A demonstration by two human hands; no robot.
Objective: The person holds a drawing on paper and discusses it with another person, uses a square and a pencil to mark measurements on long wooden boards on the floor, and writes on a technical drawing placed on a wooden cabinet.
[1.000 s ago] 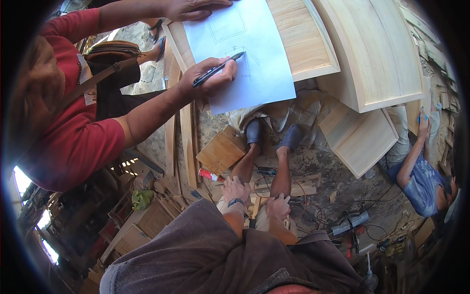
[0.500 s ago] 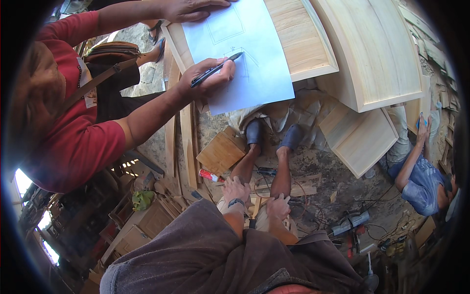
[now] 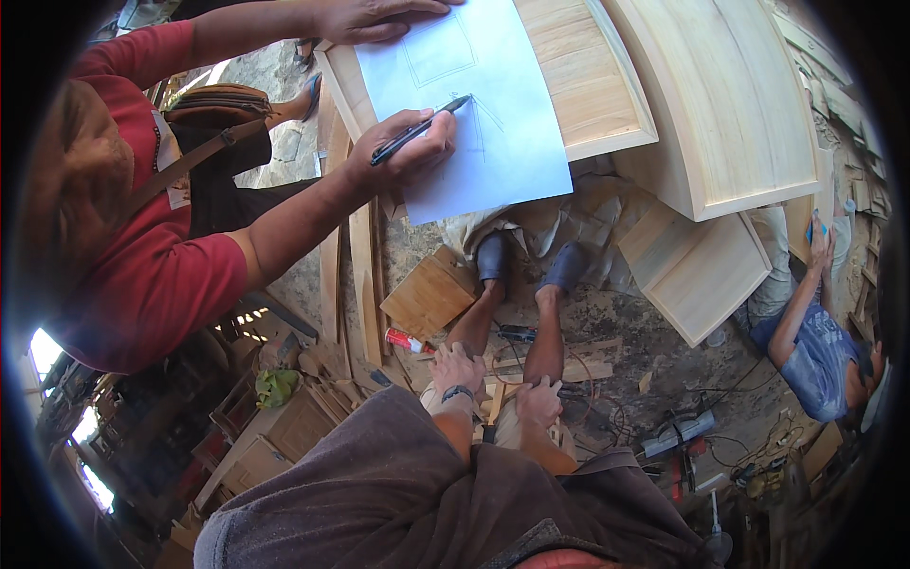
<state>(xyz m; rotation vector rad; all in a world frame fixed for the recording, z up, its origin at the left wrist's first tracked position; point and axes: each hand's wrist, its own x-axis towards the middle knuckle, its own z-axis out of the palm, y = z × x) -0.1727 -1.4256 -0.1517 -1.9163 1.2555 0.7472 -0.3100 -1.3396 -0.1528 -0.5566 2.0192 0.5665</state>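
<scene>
Sketch sheet (image 3: 526,152) is lying on the wooden panel (image 3: 592,76), so pinning it flat is probably helping the pen (image 3: 408,139), while left hand (image 3: 455,370) is resting loosely spread on a shin (image 3: 472,330) and right hand (image 3: 539,400) half-curled, can't tell if gripping.

The sheet of paper (image 3: 512,161) is white, ruled with thin grey lines, and the pen (image 3: 417,135) over it is black. A co-worker's shirt (image 3: 142,284) is red, the shoulder bag (image 3: 213,100) brown. The large cabinet panel (image 3: 720,104) is pale cream streaked with tan grain; the small wooden box (image 3: 427,296) is honey-brown. The clogs (image 3: 565,266) are slate blue, the shorts (image 3: 351,484) dark brown, the bottle (image 3: 406,340) red and white.
</scene>
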